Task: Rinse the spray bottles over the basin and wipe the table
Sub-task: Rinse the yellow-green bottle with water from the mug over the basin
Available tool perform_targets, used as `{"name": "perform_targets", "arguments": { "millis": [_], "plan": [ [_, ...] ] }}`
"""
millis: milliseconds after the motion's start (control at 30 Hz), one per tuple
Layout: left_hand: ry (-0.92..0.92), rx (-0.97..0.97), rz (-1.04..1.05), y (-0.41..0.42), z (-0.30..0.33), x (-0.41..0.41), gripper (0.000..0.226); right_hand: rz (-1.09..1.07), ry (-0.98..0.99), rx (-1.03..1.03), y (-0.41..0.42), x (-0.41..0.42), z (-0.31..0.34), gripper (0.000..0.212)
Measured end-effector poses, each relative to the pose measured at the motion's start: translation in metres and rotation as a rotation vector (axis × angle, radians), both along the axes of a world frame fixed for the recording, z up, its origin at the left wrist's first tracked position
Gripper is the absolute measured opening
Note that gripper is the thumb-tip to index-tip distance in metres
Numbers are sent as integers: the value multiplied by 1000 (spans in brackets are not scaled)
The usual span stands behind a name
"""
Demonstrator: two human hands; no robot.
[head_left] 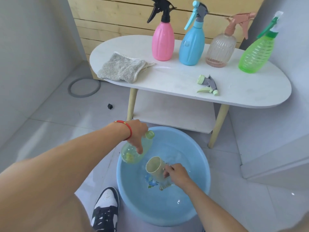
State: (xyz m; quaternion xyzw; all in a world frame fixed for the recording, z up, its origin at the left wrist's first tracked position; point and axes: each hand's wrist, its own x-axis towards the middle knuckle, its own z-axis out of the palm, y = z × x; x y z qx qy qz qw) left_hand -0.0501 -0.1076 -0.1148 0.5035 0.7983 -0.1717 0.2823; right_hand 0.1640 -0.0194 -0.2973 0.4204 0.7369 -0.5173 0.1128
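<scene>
A black-and-white sneaker (105, 210) is standing on the tiled floor just beside the near left wall of the blue basin (192, 208), which is holding shallow water.

Over the middle of the basin, the right hand (175, 173) is pinching the handle of a pale cup (154, 166), fingers curled round it; the cup is lying tilted on its side with its mouth facing the viewer, low in the water.

Over the basin's left rim, the left hand (135, 133), wearing a red bracelet (127, 128) at the wrist, is gripping a capless yellow-green bottle (133, 153) from above, fingers and thumb wrapping its body. The bottle is tilting, its open neck pointing up and away toward the basin's far rim, its base hanging out past the left rim.

Farther off, a white oval table (167, 81) is standing beyond the basin. A detached green-grey spray head (208, 85) is lying near its front edge, toward the right. A grey cloth (121, 68) is lying crumpled at the left end, slightly overhanging the front edge.

Along the back edge four spray bottles are standing in a row: a pink bottle (163, 42), a blue bottle (192, 46), a clear ribbed bottle (220, 49), and a green bottle (257, 54) at the right end.

On the floor left of the table a grey ring (84, 87) and a small black cube (110, 106) are lying.
</scene>
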Motion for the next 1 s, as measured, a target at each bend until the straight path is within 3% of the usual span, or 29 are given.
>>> {"name": "perform_targets", "arguments": {
  "millis": [100, 200, 300, 633, 1000],
  "plan": [
    [-3, 15, 10, -2, 0, -3, 77, -67, 106, -217, 13, 6, 29, 39],
    [-26, 23, 15, -5, -6, -8, 91, -65, 173, -229, 30, 10, 59, 40],
    [-28, 23, 26, -4, -6, -10, 99, -29, 209, -123, 50, 13, 96, 48],
    [-66, 181, -42, 7, 5, 1, 90, 7, 289, 292, 81, 26, 216, 59],
    [-108, 319, -32, 9, 6, 17, 74, -171, 409, 678, 45, 14, 226, 52]
  ]
}}
